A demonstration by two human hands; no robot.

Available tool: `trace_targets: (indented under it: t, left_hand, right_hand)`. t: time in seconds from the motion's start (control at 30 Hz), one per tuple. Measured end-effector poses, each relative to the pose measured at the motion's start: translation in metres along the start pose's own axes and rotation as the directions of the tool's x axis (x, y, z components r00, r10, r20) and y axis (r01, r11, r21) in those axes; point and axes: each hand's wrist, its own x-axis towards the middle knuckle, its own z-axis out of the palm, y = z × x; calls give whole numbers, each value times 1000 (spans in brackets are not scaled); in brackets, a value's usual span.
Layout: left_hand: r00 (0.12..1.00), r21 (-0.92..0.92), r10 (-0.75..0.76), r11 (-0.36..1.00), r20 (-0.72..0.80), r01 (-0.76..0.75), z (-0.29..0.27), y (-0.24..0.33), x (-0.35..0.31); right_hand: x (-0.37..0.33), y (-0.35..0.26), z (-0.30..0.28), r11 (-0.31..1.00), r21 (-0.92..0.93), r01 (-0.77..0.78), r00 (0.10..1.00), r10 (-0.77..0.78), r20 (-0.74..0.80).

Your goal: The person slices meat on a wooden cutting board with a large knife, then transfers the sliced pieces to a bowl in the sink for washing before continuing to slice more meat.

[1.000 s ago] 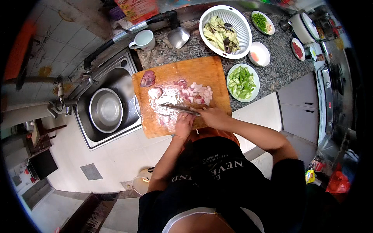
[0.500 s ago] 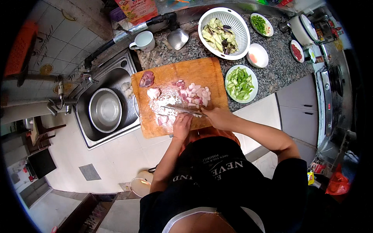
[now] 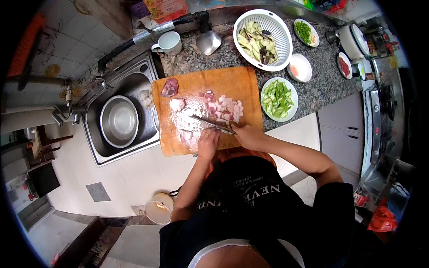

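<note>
My right hand (image 3: 249,136) grips the handle of a kitchen knife (image 3: 210,123), whose blade points left, low over a wooden cutting board (image 3: 223,78). Close against the blade's near side, the fingers of my left hand (image 3: 208,144) are curled down on meat that is mostly hidden under them. Beyond the knife lies a heap of cut pale-pink meat pieces (image 3: 229,109). A dark red chunk of meat (image 3: 170,87) and a paler lump (image 3: 177,104) rest on the board's left part, and a thin pale piece (image 3: 186,135) lies left of my left hand.
A steel sink (image 3: 94,143) with a metal basin (image 3: 107,123) adjoins the board's left. Around the counter stand a mug (image 3: 170,43), a ladle (image 3: 208,43), a white colander (image 3: 286,42) of cut eggplant, a plate of sliced green peppers (image 3: 279,99) and a white bowl (image 3: 300,73).
The knife's blade has turned slightly, its tip shifting right and farther from me. Both hands stay in nearly the same place on the board. The whole view has shifted a little.
</note>
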Motion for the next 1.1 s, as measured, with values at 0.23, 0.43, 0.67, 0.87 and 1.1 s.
trace_targets:
  t: [0.23, 0.43, 0.67, 0.87, 1.1]
  left_hand:
    - [995, 2, -71, 997, 68, 71, 3, -1, -2]
    - [1000, 3, -7, 1000, 8, 7, 3, 6, 4]
    - [997, -12, -42, 999, 64, 43, -4, 17, 12]
    - [958, -130, -280, 954, -61, 270, -36, 8, 11]
    - [917, -5, -392, 920, -75, 393, -90, -15, -2]
  right_hand:
    - [23, -1, 18, 996, 47, 71, 993, -66, -103]
    - [29, 0, 19, 985, 95, 147, 970, -125, -207]
    - [17, -3, -18, 993, 83, 82, 965, -59, -256]
    - [-13, 9, -10, 987, 105, 120, 979, -100, -175]
    - [-12, 39, 30, 990, 61, 128, 968, -111, -226]
